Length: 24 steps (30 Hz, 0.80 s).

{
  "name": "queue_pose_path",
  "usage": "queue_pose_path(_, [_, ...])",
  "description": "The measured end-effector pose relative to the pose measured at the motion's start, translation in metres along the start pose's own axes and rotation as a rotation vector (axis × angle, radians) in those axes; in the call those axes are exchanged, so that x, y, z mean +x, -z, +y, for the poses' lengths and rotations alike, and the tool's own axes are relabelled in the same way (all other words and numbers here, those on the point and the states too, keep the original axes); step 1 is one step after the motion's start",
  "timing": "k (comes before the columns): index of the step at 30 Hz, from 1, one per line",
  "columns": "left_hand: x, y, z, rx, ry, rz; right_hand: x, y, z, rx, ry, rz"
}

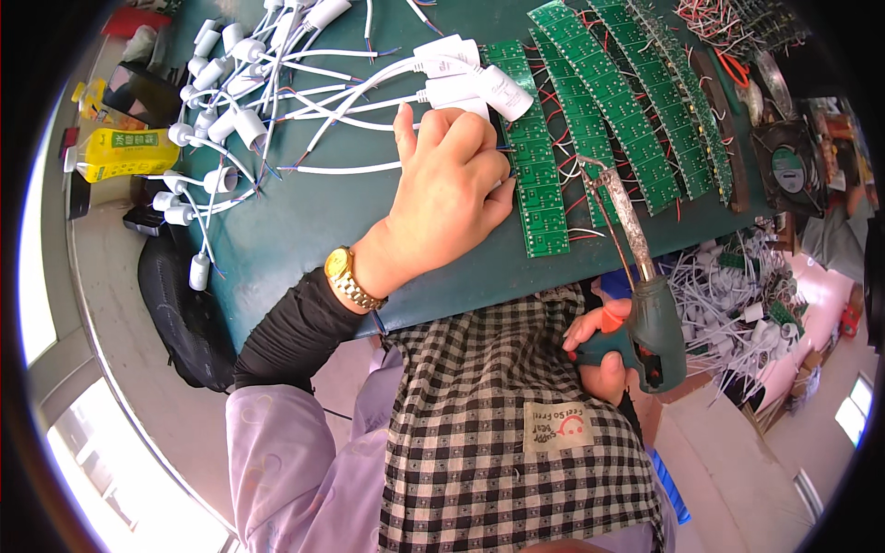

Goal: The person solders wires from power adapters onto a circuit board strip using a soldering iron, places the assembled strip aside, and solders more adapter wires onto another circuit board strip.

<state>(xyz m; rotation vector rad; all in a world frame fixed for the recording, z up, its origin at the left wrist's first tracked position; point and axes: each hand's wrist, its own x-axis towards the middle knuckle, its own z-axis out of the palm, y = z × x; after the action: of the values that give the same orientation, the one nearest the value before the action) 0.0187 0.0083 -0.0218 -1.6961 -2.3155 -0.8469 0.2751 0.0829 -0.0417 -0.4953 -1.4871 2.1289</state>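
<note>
The left hand (452, 180) curls its fingers beside a long green circuit-board strip (544, 212) and white cylindrical connectors (505, 92) on a dark-green counter (304, 244), any pinch hidden; the right hand (599, 346) grips a dark-green soldering gun (659, 323).

Windows (103, 472) at left glare white beside a bright scene that bends toward black corners.

Left hand (446, 181) — right hand (606, 378) — both curled

Green table (304, 230) beneath circuit boards (604, 106), cables (350, 170)
</note>
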Motion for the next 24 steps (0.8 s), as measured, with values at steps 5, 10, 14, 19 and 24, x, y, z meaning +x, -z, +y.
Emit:
queue_pose_path(5, [-0.002, 0.002, 0.000, 0.016, 0.007, -0.004, 0.002, 0.001, -0.004, -0.019, -0.019, -0.031])
queue_pose_path(10, [-0.003, 0.004, 0.000, 0.001, 0.035, -0.059, -0.001, -0.001, 0.002, 0.002, 0.030, -0.001])
queue_pose_path(14, [-0.004, 0.009, 0.003, 0.034, 0.040, -0.092, -0.005, 0.001, 0.004, 0.031, 0.038, 0.028])
queue_pose_path(19, [-0.016, 0.032, 0.015, 0.086, 0.043, -0.030, -0.003, 0.005, 0.003, 0.042, 0.078, 0.019])
queue_pose_path(24, [-0.037, 0.061, 0.011, 0.189, 0.151, -0.315, -0.004, 0.011, 0.003, 0.057, 0.057, 0.023])
